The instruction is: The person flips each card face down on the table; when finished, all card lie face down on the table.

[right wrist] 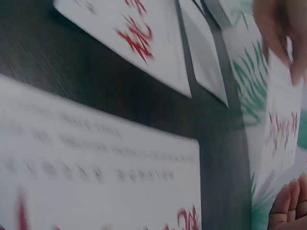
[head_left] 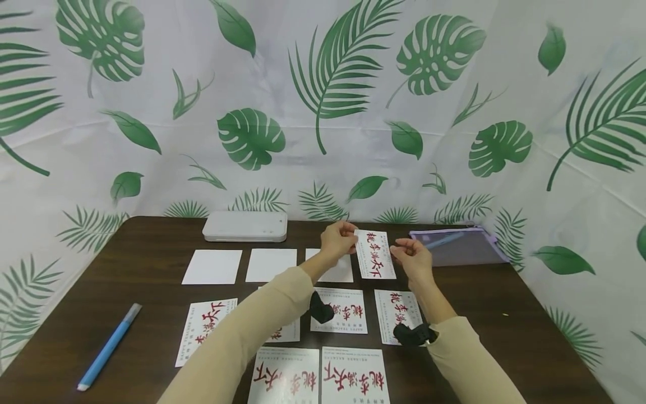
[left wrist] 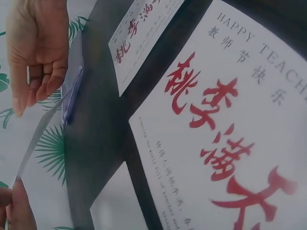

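From my remote post I see the left hand pinching a printed card by its edge, above the dark table. Right hand hangs loosely curled just beside the card's opposite edge; I cannot tell whether it touches. Mesh pouch right of the grip, white case left, other cards nearer the person.
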Demonstrator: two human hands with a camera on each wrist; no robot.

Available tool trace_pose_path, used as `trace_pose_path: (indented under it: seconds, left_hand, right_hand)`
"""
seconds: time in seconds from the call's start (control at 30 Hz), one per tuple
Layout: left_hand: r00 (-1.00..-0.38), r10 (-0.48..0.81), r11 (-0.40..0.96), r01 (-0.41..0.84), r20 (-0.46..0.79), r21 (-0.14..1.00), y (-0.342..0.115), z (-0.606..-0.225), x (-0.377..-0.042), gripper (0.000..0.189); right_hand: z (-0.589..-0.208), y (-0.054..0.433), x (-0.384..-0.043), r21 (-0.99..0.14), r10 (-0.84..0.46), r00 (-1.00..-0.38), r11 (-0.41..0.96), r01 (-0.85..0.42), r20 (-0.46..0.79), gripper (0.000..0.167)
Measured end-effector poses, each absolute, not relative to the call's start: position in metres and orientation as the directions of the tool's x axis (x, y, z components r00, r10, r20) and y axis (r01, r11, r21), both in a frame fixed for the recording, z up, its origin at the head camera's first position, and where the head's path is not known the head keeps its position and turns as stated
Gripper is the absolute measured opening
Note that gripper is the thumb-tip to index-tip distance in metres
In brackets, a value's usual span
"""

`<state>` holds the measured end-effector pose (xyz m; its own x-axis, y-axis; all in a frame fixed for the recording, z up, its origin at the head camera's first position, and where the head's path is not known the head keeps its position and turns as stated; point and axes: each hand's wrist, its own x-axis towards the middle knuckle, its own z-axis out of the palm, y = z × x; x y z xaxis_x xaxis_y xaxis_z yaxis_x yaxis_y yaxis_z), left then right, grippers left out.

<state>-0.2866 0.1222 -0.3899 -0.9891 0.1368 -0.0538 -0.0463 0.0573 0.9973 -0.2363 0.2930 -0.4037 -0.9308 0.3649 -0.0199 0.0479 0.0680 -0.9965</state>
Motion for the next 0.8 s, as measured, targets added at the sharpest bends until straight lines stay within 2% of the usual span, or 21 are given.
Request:
trace_pose_path:
  seconds: [0.07,0.13,0.27,0.37,0.47,0.53,0.63,0.8]
  left_hand:
    - [-0.996,0.086,0.073,-0.003,-0.009,0.997,0.122,-0.386,-0.288,0.023]
    - [-0.998,0.061,0.082,0.030,0.025,0.996,0.122,-0.384,-0.289,0.023]
    - [-0.997,0.045,0.086,0.069,0.065,0.994,0.127,-0.376,-0.287,0.021]
    - [-0.995,0.048,0.068,0.096,0.093,0.993,0.131,-0.370,-0.284,0.019]
    - [-0.990,0.057,0.042,0.131,0.129,0.990,0.136,-0.365,-0.283,0.018]
    - [-0.985,0.069,0.041,0.162,0.159,0.986,0.138,-0.361,-0.282,0.018]
    - [-0.980,0.089,0.046,0.184,0.180,0.982,0.140,-0.356,-0.281,0.022]
    - [-0.982,0.085,0.026,0.174,0.171,0.984,0.138,-0.355,-0.280,0.034]
  right_hand:
    - [-0.406,0.279,-0.234,-0.989,0.374,-0.925,0.151,-0.004,0.061,0.025]
    - [-0.406,0.266,-0.230,-0.976,0.334,-0.937,0.217,-0.030,0.103,0.024]
    - [-0.405,0.246,-0.224,-0.895,0.258,-0.937,0.434,-0.107,0.237,0.020]
    - [-0.404,0.242,-0.222,-0.761,0.227,-0.879,0.616,-0.204,0.419,0.015]
    - [-0.403,0.245,-0.222,-0.640,0.204,-0.790,0.714,-0.284,0.579,0.010]
    - [-0.403,0.247,-0.223,-0.584,0.194,-0.741,0.750,-0.310,0.642,0.009]
    - [-0.400,0.252,-0.224,-0.573,0.214,-0.714,0.760,-0.308,0.667,0.007]
    - [-0.392,0.265,-0.226,-0.695,0.338,-0.742,0.681,-0.232,0.579,0.006]
